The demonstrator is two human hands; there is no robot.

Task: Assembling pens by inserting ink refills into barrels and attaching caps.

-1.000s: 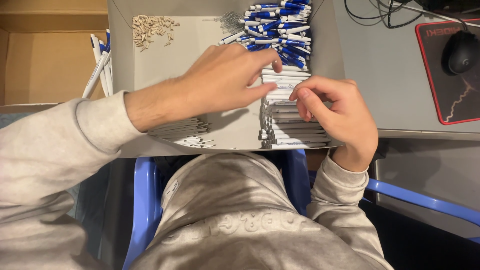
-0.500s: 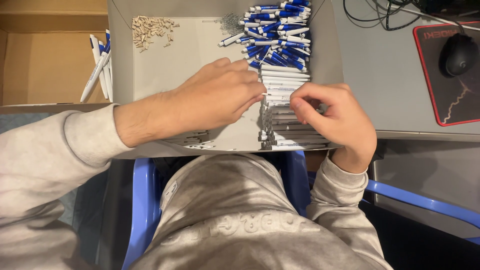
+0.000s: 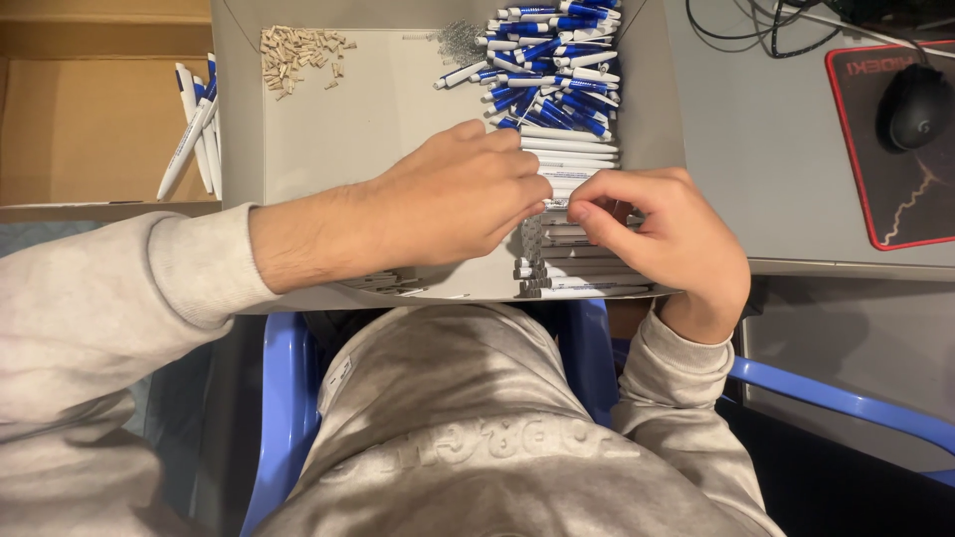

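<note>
From the head camera, your left hand (image 3: pixel 463 199) and your right hand (image 3: pixel 662 239) meet over the row of white pen barrels (image 3: pixel 572 254) that lie side by side at the near edge of the grey tray (image 3: pixel 378 119). Both hands pinch with the fingertips at the same spot, on what looks like one white barrel between them, but the fingers cover it, so I cannot tell this for sure. Just beyond your hands lies the loose heap of blue and white pens (image 3: pixel 552 60). A pile of small beige parts (image 3: pixel 296 52) sits at the far left corner of the tray, and a few more pens (image 3: pixel 194 124) rest in the cardboard box on your left. A computer mouse (image 3: pixel 915 104) lies well apart on the right.

The barrel row ends right at the tray's near edge, above your lap. If your wrist pushes the row, the nearest barrels could roll off. A sleeve dragging over the heap could also scatter the pens.
</note>
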